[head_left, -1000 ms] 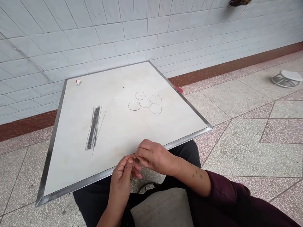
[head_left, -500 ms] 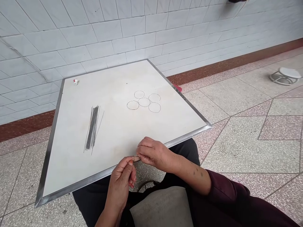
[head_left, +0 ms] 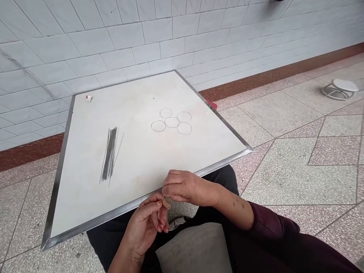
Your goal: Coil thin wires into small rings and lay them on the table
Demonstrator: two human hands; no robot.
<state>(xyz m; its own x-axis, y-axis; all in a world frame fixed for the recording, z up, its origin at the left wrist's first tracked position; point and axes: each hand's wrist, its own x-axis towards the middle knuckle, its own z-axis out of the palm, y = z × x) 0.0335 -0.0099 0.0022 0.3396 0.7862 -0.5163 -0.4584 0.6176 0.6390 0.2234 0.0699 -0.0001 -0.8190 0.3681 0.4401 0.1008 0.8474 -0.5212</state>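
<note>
Grey wire (head_left: 159,211) pinched at the near edge of the bench (head_left: 99,222)

Both hands are narrowed into a tight pinch just past the bench's metal-trimmed near edge, close around the wire. The left hand (head_left: 143,223) comes up from below with its thumb and forefinger pressed together, and the right hand (head_left: 189,187) curls over from the right, its fingers meeting the left fingertips. Between them sits a small tan piece (head_left: 166,202), partly covered by the fingers, so what it is or how it joins the wire is hard to make out. A short length of wire drops below the pinch and fades against the floor; its full shape is hidden by the hands.

Well apart from the hands, a bundle of thin dark rods (head_left: 109,153) lies near the bench's left edge, a few strands splayed from the rest. Five wire rings (head_left: 172,122) lie in a cluster toward the far edge, one in the middle and four around it, close enough to touch or nearly so. A small red-and-white object (head_left: 89,98) sits in the far left corner. A red shape (head_left: 212,104) peeks out behind the far right edge, mostly hidden. A maroon sleeve (head_left: 270,223) covers the right forearm above the wrist, and a beige cushion (head_left: 193,248) rests on the person's lap.
</note>
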